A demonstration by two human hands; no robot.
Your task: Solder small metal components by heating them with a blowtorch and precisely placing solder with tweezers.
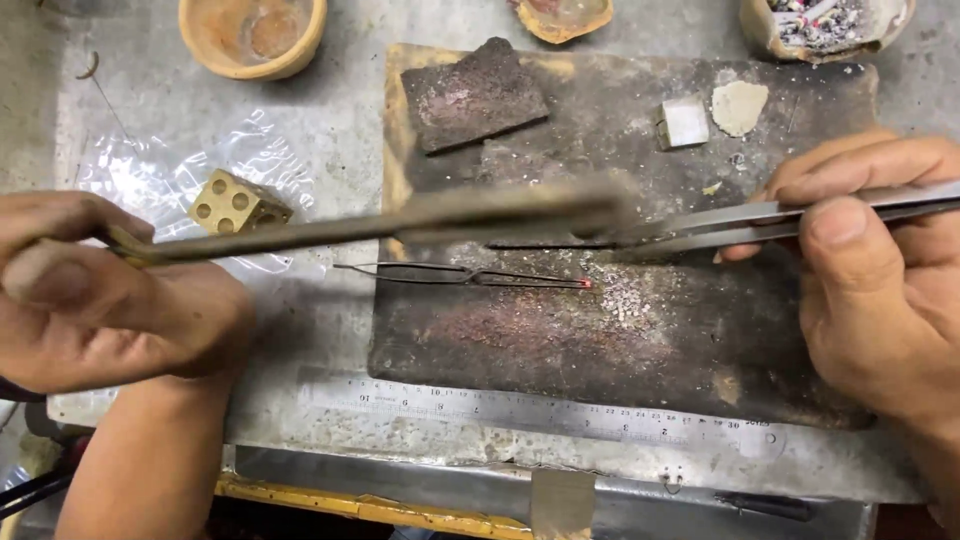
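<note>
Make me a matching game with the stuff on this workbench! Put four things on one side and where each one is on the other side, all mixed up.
Things:
1. brass cube with round holes
2. long steel ruler
3. thin wire piece with a glowing red tip
4. flat steel tweezers

Places:
A. in the right hand
B. on the clear plastic sheet, left of the dark charred soldering board
C. lying on the charred board
D. along the bench's front edge, below the board

Pairs: 1-B, 2-D, 3-C, 4-A
</note>
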